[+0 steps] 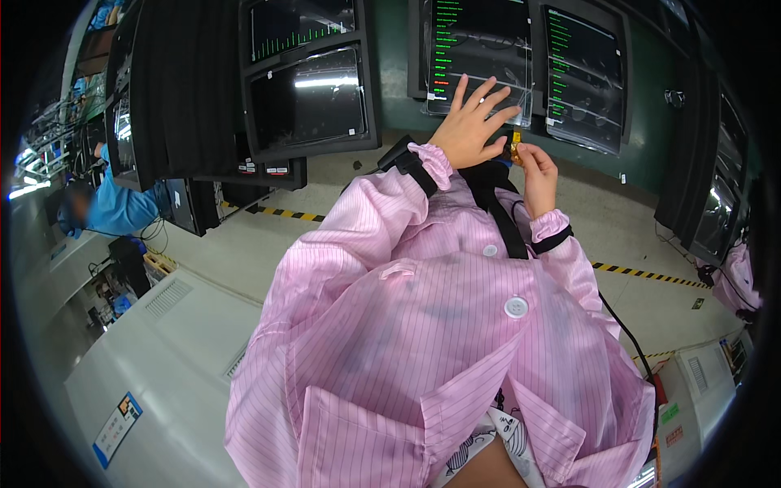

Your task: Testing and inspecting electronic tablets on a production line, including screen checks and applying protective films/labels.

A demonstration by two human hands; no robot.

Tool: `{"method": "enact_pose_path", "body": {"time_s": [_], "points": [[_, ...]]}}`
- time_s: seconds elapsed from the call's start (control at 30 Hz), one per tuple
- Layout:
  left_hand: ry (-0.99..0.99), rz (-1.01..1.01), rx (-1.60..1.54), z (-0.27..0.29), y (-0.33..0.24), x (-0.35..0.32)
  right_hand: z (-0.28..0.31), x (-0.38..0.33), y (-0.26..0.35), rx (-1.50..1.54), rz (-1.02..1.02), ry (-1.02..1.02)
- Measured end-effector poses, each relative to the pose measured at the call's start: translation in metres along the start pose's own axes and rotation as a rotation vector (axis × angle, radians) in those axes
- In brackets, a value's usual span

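Left hand [474, 122] spread wide, fingers fanned, palm against the lower edge of a clear sheet [488, 77] that lies over a dark screen [480, 49] with green rows of text, far centre. Right hand [537, 175] just right of it and nearer, fingers pinched narrow on a small amber strip [515, 150]; the strip sits between the two hands, touching the left hand's heel. Pink striped sleeves [382, 236] fill the near field. Second screen [582, 77] to the right. Person in blue [114, 207] far left.

The person wears a pink pinstriped smock [423, 325] with white buttons [516, 307], elastic gathered cuffs [432, 161] and black wrist straps [553, 241].
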State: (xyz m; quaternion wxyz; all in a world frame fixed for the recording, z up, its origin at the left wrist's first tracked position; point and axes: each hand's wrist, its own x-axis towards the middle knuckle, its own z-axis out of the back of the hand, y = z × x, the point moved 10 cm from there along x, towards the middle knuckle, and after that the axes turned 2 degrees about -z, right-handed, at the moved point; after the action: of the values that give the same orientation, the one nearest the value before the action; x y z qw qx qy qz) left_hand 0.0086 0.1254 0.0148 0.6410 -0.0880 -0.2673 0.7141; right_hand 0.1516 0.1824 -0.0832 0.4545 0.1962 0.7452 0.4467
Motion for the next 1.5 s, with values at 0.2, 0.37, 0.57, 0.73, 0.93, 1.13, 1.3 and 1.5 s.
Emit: {"method": "enact_pose_path", "body": {"time_s": [0.2,0.37,0.57,0.73,0.93,1.13,1.3,1.5], "points": [[-0.005,-0.001,-0.003,-0.001,0.0,0.0,-0.002,0.003,-0.003,0.041,-0.022,0.015],[-0.008,-0.002,-0.009,0.0,0.0,0.0,0.005,0.003,-0.012,0.061,-0.075,-0.025],[-0.019,-0.012,0.005,0.0,0.0,0.0,0.003,0.006,-0.009,0.11,-0.083,-0.034],[-0.013,-0.006,0.008,-0.001,0.001,0.0,-0.001,0.004,-0.003,0.14,-0.124,-0.039],[-0.004,-0.005,0.023,-0.002,0.001,0.0,0.001,0.002,-0.007,0.234,-0.117,-0.022],[-0.007,-0.009,0.036,-0.002,0.0,-0.001,-0.008,-0.003,-0.007,0.315,-0.138,0.022],[-0.02,-0.011,0.022,-0.002,0.0,0.0,-0.014,0.0,-0.008,0.334,-0.125,0.009],[-0.088,-0.004,0.032,-0.001,0.001,0.003,0.012,0.016,0.006,-0.206,0.134,-0.099]]}}
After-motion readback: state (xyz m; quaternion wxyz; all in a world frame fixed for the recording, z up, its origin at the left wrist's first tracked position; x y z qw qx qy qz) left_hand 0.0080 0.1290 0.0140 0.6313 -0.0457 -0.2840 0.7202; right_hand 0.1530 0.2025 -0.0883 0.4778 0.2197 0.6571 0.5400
